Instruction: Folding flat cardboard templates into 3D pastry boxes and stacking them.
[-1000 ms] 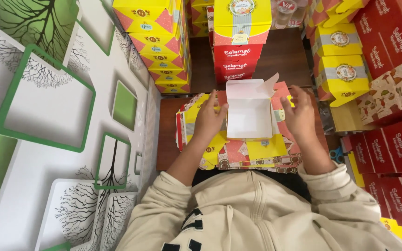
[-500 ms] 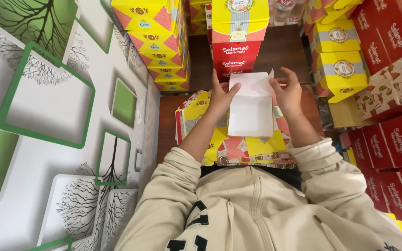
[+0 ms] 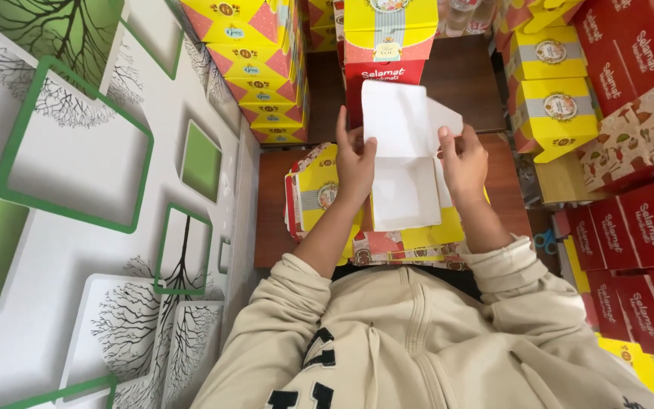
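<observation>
- Head view, looking straight down: nearest is the cream sweatshirt (image 3: 418, 341), sleeves pushed up off both forearms.
- Just past it, a flat stack (image 3: 410, 242) of yellow-and-red unfolded cartons lies on the brown table (image 3: 270, 204), with a round badge and grey band showing on the top sheet's left end.
- Above that stack sits the white box (image 3: 403, 163), inside facing up, one flap raised and folded towards the far side.
- Left hand (image 3: 353, 163) grips the box's left edge, thumb on the white panel, fingers curled narrow against the side.
- Right hand (image 3: 463, 159) pinches the right flap, fingertip pressed on its edge, remaining fingers tucked behind it.
- Blue scissors (image 3: 545, 241) peek out at the table's right edge, well apart from both hands.
- Farther on, dead ahead, stands a yellow-topped box (image 3: 389, 30) with a red lower front and a small oval label.
- Left of it rises a yellow tower (image 3: 255, 68) of boxes patterned with pink triangles.
- Right of centre, two yellow boxes (image 3: 554, 91) carry grey bands and round badges.
- Far right, red boxes (image 3: 645, 220) with white script are piled in leaning rows.
- All down the left runs a white wall (image 3: 77, 227) with green squares and black tree drawings.
</observation>
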